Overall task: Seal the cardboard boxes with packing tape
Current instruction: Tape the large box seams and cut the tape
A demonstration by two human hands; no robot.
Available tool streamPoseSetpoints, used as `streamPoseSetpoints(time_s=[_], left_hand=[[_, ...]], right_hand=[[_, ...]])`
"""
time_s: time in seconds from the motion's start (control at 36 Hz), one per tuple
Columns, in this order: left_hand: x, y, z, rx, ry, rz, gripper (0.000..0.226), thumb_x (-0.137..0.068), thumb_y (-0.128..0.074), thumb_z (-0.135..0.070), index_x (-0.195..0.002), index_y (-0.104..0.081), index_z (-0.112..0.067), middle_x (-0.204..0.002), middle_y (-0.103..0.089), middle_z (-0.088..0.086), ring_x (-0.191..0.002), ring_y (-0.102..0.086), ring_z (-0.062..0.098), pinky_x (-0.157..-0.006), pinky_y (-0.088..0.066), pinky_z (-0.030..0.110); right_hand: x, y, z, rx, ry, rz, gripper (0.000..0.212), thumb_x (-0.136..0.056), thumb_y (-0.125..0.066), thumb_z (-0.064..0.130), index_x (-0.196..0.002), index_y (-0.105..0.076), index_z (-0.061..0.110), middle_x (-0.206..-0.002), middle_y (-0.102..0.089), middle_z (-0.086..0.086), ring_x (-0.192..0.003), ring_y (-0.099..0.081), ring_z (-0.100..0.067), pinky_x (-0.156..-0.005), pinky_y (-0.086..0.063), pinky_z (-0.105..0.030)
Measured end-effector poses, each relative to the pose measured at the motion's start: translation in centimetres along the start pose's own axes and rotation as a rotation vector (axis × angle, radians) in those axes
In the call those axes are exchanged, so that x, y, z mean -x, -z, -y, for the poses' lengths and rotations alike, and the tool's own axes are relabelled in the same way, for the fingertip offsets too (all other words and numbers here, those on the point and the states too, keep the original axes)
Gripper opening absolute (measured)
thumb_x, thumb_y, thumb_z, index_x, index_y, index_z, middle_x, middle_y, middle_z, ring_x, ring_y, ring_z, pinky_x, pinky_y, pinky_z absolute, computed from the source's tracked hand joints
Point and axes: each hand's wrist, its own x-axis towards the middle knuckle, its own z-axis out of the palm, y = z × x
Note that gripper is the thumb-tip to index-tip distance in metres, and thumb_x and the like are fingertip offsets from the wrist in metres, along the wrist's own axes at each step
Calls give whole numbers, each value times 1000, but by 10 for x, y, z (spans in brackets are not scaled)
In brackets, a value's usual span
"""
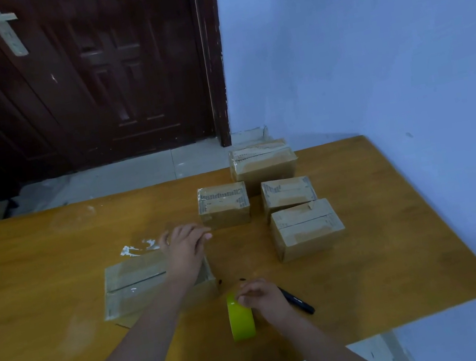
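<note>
My left hand [185, 247] lies flat, grip released, on the near box [141, 286] on the desk [39, 261]. My right hand [262, 297] grasps the green tape roll [240, 318] beside it. I should draw the tape straight along the seam, pressing flat.

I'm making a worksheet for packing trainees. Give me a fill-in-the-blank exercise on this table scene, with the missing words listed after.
1. The right hand holds a roll of tape whose colour is ____.
2. The left hand rests on the large box nearest the ____ edge of the table.
3. Beside the right hand lies a black ____.
4. Besides the large box, ____ smaller boxes stand on the table.

Missing words: yellow-green; left; marker; four
</note>
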Motion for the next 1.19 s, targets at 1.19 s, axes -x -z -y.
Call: streamPoseSetpoints(time_s=[1.19], left_hand=[[51,-3,-24,190,97,74,23,-69,-43,-20,-75,-63,-11,-79,-60,-2,-82,-48,23,-68,-32,30]], right_hand=[[9,-6,5,-58,-33,-66,20,-88,-62,4,-74,-67,18,-93,-56,9,-92,-55,-7,-75,-43,-13]])
